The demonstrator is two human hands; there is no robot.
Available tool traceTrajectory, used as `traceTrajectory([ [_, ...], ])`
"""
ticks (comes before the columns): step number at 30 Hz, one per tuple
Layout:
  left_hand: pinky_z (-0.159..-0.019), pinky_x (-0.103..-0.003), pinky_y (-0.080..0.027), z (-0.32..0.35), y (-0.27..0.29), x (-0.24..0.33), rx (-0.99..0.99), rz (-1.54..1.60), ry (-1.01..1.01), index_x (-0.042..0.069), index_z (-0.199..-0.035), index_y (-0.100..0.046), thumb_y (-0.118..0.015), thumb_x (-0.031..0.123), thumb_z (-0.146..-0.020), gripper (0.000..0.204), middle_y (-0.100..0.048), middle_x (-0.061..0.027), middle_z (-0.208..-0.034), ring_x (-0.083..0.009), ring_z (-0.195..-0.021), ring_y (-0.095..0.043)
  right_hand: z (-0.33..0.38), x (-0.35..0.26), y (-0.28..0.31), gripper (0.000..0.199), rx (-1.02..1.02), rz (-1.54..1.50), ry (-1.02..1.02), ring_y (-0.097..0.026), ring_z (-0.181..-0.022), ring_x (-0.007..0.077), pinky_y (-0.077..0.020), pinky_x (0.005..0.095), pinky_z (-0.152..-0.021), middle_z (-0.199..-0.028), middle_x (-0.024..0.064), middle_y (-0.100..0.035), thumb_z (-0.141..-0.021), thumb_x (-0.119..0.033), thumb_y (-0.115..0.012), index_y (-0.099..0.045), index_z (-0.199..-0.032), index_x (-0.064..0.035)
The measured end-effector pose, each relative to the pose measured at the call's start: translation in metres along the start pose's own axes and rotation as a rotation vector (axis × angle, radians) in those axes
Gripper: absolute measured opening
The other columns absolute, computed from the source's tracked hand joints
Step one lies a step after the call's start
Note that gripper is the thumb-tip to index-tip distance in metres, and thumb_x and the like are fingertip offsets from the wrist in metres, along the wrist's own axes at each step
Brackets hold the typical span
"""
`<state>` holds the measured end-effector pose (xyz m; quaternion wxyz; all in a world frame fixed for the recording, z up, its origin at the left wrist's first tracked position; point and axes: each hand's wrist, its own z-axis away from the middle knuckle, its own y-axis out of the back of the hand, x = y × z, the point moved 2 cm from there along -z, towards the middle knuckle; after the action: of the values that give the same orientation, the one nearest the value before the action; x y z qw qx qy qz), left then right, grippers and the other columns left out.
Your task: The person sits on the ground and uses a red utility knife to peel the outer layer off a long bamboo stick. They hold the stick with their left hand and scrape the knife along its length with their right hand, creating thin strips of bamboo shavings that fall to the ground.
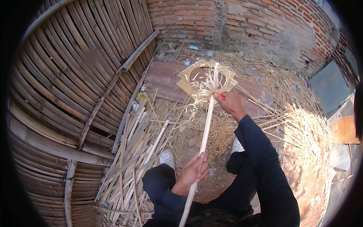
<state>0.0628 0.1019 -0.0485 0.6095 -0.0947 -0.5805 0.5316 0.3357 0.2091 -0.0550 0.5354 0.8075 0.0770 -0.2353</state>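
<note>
A long pale bamboo stick (206,130) runs from the lower edge up between my knees and away from me. My left hand (193,171) is closed round its lower part. Near the far end, my right hand (230,103) is closed on a small red tool (222,97) pressed against the stick; fingers and shavings hide most of it, so its kind does not show. A bunch of thin curled shavings (204,86) fans out from the stick just beyond my right hand. The far tip lies over a tan board (186,85) with a round hole.
Split bamboo strips (130,151) lie heaped at my left, beside a slatted bamboo wall (72,72). Under the holed board is a brown plank (162,81). A brick wall (264,28) stands behind. Straw-like shavings (302,151) cover the ground at right, near a grey-green panel (331,87).
</note>
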Motion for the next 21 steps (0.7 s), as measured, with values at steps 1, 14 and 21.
traceTrajectory([
  [1, -0.042, -0.022, -0.028, -0.001, 0.001, 0.000, 0.002, -0.014, 0.003, 0.011, -0.092, -0.044, -0.032, 0.027, -0.102, 0.022, -0.032, 0.0037, -0.048, -0.0077, -0.033, -0.027, -0.001, 0.001, 0.003, 0.070, -0.034, 0.027, 0.008, -0.058, -0.057, 0.0392, -0.0447, 0.0467, -0.057, -0.054, 0.0215, -0.055, -0.086, -0.064, -0.045, -0.063, -0.061, -0.0010],
  [14, -0.050, -0.022, -0.027, -0.001, 0.012, 0.017, -0.261, 0.568, 0.027, 0.016, -0.087, -0.042, -0.020, 0.034, -0.104, 0.033, -0.033, 0.0086, -0.043, -0.0039, -0.031, -0.029, 0.062, -0.073, -0.006, 0.062, -0.058, -0.161, 0.629, -0.052, -0.044, 0.0300, -0.0389, 0.0400, -0.043, -0.047, 0.0079, -0.047, -0.069, -0.069, -0.061, -0.050, -0.052, -0.0103],
  [21, -0.049, -0.021, -0.025, 0.001, 0.001, 0.005, -0.281, 0.520, 0.086, 0.018, -0.085, -0.042, -0.025, 0.034, -0.104, 0.031, -0.031, 0.0087, -0.043, -0.0047, -0.031, -0.027, 0.007, -0.011, -0.001, 0.059, 0.086, -0.008, 0.159, -0.057, -0.049, 0.0307, -0.0435, 0.0403, -0.047, -0.050, 0.0096, -0.054, -0.071, -0.067, -0.062, -0.061, -0.058, -0.0099],
])
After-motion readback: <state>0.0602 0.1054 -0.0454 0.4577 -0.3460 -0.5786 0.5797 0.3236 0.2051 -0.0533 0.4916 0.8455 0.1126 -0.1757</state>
